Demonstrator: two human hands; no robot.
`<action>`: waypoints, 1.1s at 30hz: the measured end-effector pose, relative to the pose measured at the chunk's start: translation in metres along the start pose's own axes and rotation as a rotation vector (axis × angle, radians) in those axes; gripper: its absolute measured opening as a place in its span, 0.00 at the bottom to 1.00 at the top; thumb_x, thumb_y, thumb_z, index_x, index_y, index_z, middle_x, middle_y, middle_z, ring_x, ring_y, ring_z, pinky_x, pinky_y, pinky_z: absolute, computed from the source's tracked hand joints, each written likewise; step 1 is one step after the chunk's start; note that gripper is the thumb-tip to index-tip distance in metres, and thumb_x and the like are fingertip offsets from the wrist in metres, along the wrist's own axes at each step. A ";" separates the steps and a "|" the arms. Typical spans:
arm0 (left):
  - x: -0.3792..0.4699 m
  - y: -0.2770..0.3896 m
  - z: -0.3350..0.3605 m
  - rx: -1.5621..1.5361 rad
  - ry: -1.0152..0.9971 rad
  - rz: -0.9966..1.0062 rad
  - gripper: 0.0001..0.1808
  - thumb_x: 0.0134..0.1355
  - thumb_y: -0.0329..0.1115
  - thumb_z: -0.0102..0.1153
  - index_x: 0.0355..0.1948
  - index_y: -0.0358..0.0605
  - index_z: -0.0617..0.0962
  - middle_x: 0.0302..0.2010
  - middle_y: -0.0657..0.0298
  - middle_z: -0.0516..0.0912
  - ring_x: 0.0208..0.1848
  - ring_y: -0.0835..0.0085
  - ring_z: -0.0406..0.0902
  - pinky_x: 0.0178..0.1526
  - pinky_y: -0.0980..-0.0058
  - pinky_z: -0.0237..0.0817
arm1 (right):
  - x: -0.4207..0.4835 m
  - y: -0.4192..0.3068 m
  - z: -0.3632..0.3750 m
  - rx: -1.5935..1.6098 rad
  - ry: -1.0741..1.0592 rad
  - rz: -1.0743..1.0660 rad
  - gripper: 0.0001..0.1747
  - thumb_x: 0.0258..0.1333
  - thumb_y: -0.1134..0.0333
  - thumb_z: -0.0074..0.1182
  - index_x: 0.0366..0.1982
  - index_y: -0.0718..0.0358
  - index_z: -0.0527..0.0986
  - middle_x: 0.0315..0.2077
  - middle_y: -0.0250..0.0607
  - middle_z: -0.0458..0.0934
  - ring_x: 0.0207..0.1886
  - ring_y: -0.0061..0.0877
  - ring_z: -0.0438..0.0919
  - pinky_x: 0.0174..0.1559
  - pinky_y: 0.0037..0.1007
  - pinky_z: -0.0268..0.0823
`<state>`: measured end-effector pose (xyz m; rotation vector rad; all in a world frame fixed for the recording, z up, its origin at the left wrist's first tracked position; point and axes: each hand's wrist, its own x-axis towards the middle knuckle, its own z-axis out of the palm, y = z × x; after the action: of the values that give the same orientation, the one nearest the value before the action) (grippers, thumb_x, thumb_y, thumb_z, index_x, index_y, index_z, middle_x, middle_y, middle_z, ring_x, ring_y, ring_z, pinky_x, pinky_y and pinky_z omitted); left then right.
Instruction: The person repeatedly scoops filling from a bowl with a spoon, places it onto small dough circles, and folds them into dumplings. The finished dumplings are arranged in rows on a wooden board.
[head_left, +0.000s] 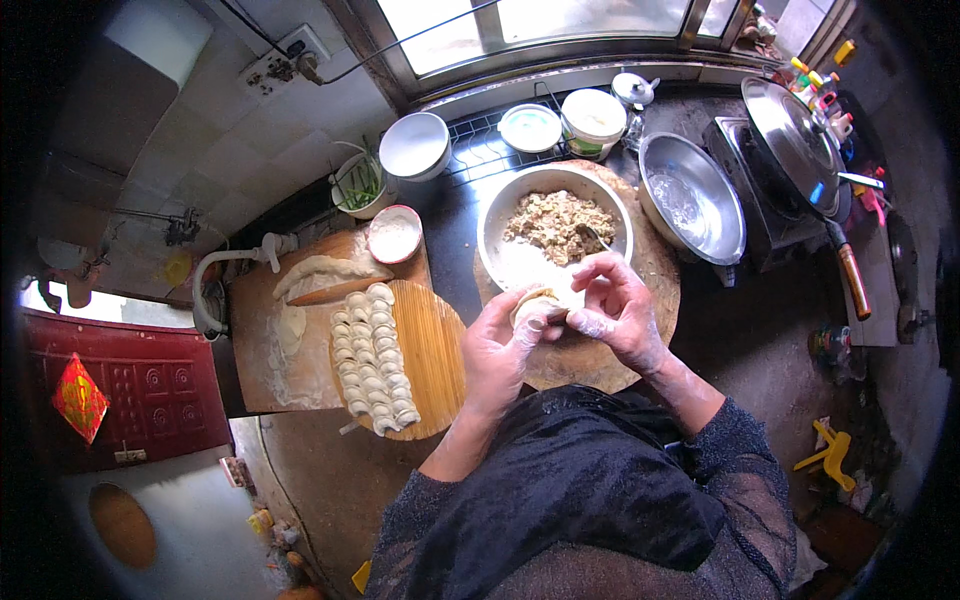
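Note:
My left hand (504, 328) holds a dumpling (541, 305) whose wrapper is folded around filling. At its right end my right hand (616, 309) is raised, thumb and forefinger apart; the thumb is close to the wrapper, and I cannot tell whether it touches. Both hands are dusted with flour. Just beyond them a metal bowl (491, 225) holds minced filling (559, 217) with a spoon (598, 238) in it. The bowl rests on a round wooden chopping block (660, 300). To the left, rows of shaped dumplings (375, 360) lie on a round slatted board (431, 352).
A floured wooden board (259, 337) carries a rolling pin (330, 292), a dough roll (322, 270) and a bowl of flour (394, 233). Behind stand a white bowl (415, 146) and lidded tubs (593, 120). On the right are a steel basin (694, 199) and a lidded wok (795, 150) on a stove.

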<state>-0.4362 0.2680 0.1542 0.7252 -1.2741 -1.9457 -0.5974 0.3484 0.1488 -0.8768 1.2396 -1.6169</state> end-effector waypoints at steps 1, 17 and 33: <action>-0.001 -0.001 -0.001 -0.002 0.000 0.006 0.21 0.65 0.32 0.65 0.56 0.33 0.77 0.51 0.59 0.83 0.51 0.75 0.79 0.56 0.75 0.70 | -0.001 -0.002 -0.002 -0.021 -0.041 0.039 0.25 0.53 0.70 0.69 0.50 0.63 0.71 0.41 0.30 0.72 0.38 0.13 0.72 0.40 0.19 0.66; -0.006 -0.005 0.003 -0.059 0.047 0.129 0.14 0.61 0.28 0.68 0.46 0.37 0.79 0.44 0.58 0.84 0.46 0.74 0.80 0.52 0.74 0.73 | 0.000 0.004 0.002 -0.145 -0.036 -0.029 0.08 0.59 0.73 0.63 0.39 0.67 0.78 0.39 0.35 0.79 0.42 0.18 0.77 0.47 0.23 0.70; -0.006 -0.005 0.004 -0.118 -0.010 0.077 0.14 0.61 0.28 0.68 0.46 0.36 0.79 0.45 0.60 0.83 0.48 0.74 0.80 0.53 0.74 0.72 | 0.006 -0.007 -0.002 -0.513 0.005 -0.358 0.07 0.54 0.69 0.66 0.35 0.64 0.82 0.31 0.37 0.81 0.35 0.25 0.80 0.39 0.27 0.71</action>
<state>-0.4372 0.2768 0.1515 0.5994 -1.1647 -1.9458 -0.6033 0.3439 0.1549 -1.4832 1.6034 -1.5890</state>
